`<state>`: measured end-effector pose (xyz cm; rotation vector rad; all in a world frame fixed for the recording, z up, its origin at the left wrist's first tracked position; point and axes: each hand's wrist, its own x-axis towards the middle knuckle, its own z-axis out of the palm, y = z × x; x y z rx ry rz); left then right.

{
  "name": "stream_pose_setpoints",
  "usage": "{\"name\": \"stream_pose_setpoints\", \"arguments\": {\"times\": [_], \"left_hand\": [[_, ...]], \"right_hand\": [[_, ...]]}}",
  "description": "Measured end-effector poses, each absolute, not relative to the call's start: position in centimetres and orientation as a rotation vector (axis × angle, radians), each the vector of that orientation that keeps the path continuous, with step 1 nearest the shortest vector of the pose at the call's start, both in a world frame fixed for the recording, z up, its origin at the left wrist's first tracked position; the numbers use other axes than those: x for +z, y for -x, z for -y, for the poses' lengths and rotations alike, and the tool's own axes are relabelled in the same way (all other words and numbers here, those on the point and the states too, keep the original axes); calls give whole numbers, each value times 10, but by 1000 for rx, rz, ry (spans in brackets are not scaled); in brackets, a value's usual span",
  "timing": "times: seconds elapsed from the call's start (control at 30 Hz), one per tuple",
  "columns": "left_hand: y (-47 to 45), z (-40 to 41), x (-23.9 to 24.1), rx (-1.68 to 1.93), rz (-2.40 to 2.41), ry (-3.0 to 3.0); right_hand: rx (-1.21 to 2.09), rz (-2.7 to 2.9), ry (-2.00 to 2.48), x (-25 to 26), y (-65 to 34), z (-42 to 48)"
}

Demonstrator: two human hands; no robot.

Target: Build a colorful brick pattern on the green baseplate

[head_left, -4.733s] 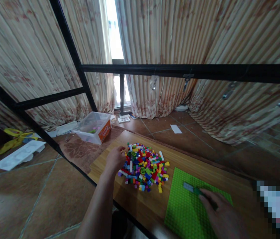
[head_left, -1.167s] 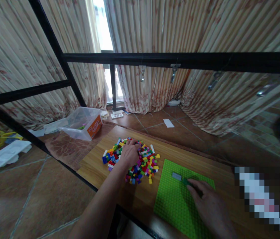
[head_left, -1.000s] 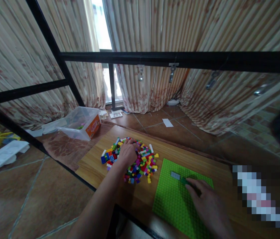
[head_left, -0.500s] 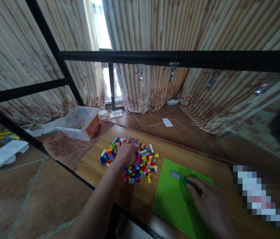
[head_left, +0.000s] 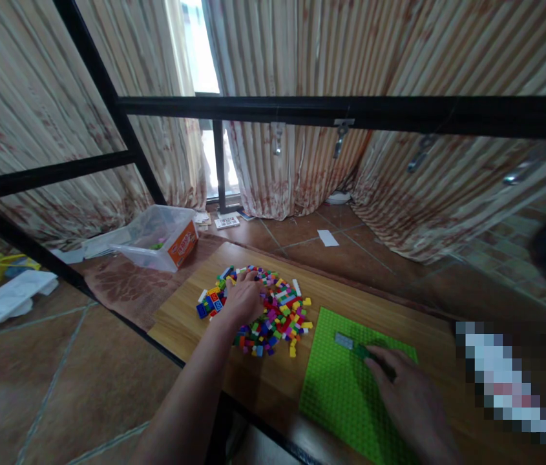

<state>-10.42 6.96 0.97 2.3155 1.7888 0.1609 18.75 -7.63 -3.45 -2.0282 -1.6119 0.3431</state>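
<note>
My left hand (head_left: pixel 245 298) rests on a heap of small coloured bricks (head_left: pixel 273 329), its fingers stretched into the far part of the heap and apart from each other. No brick shows in its grip, though the palm side is hidden. Between the thumb and fingers of my right hand (head_left: pixel 401 381) is a dark green brick (head_left: pixel 360 351), held at the surface of a bright green baseplate (head_left: pixel 331 387). A grey brick (head_left: pixel 344 341) lies on the baseplate just left of the green one. Whether the green brick is pressed down, I cannot tell.
The wooden table (head_left: pixel 190 329) carries the heap and the baseplate. Beyond its left end, a clear plastic box (head_left: pixel 156 236) with an orange label stands on a brown mat (head_left: pixel 127 290). A black metal frame (head_left: pixel 302 108) crosses in front of the curtains (head_left: pixel 273 58).
My left hand has shifted very slightly over the heap. My right hand stays at the same place with the green brick. The whole view has moved a little.
</note>
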Motion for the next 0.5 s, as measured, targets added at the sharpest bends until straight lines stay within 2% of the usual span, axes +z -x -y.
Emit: {"name": "stream_pose_setpoints", "arguments": {"times": [0.3, 0.4, 0.5], "left_hand": [[107, -69, 11, 290, -1786, -2334], [110, -69, 21, 461, -1705, -2296], [110, -69, 30, 705, -1416, -2079]], "right_hand": [[379, 1585, 2037, -32, -185, 78], [388, 1562, 2030, -30, -185, 78], [368, 1511, 1996, -26, -181, 77]]}}
